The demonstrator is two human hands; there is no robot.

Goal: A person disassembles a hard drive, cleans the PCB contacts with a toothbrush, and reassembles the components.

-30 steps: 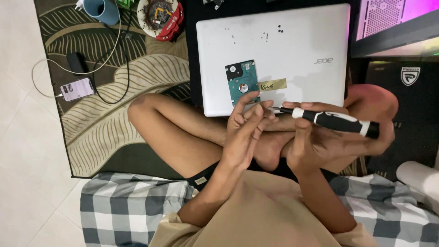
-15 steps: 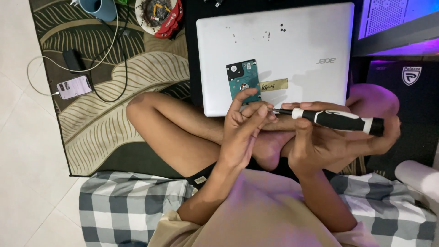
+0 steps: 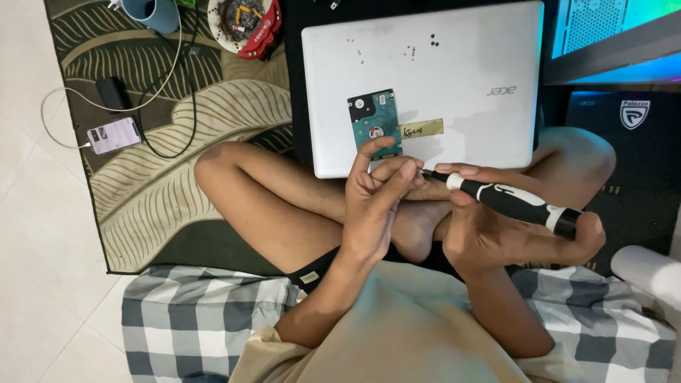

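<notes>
Lowest in the frame lay a grey-and-white checked cloth (image 3: 206, 312) and the person's beige shirt, above which the crossed bare legs filled the middle. The right hand (image 3: 496, 234), at centre right, was closed about a black-and-white electric screwdriver (image 3: 514, 202), its thumb laid along the pale front section and its fingers wrapped under the black barrel; the tool pointed left, and its thin bit ended at the left hand's fingertips. The left hand (image 3: 372, 206), at centre, was half curled, thumb and fingers (image 3: 404, 170) pinched together at the bit tip; whether something tiny sat between them could not be told. The screwdriver looked stiff, light and smooth-cased, best gripped round the barrel as it was, while the slim bit seemed the delicate part. Just beyond the fingertips, a small rectangular hard drive with a green circuit board (image 3: 374, 122) lay flat on the closed silver-white laptop lid (image 3: 461, 64), beside a strip of tan tape (image 3: 422, 130); it was probably dense and shock-sensitive, safest held by its edges. Farther off at upper left were a leaf-patterned green rug (image 3: 149, 191), a smartphone on a white cable (image 3: 113, 135), a blue mug (image 3: 150, 13) and a round parts dish (image 3: 245, 21).
</notes>
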